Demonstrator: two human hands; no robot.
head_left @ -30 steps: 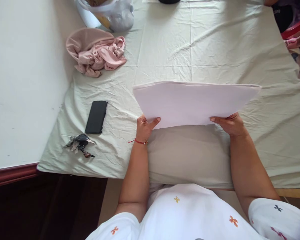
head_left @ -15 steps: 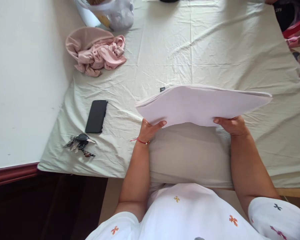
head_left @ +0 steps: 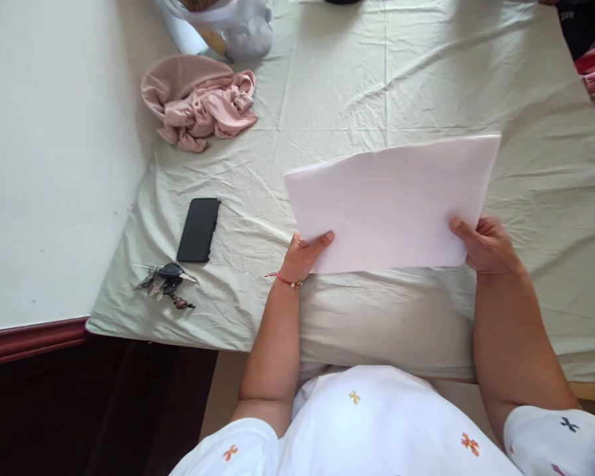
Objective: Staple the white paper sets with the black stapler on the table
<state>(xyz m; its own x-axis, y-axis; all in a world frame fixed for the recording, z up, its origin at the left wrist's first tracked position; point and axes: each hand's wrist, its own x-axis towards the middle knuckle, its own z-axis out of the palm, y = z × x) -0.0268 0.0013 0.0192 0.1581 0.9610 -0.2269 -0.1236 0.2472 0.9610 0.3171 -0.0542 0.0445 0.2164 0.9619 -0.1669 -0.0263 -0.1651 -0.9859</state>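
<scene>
Gripping a white folded cloth (head_left: 391, 201), both hands hover over the sheet-covered bed (head_left: 327, 99).

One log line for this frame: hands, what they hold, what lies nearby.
left hand: holds pad near-left corner | right hand: holds near-right corner | pad: above sheet | nearby: phone, keys, pink cloth

A bed (head_left: 426, 79) covered with a pale, creased sheet (head_left: 337, 99) fills most of the view, its near edge running across in front of the person. On the sheet near the left edge lies a black phone (head_left: 198, 229), face down. Just nearer the bed's corner lies a bunch of keys (head_left: 166, 283). Farther back sits a crumpled pink cloth (head_left: 201, 102), and beyond it a plastic bag (head_left: 228, 26) at the far edge.
</scene>
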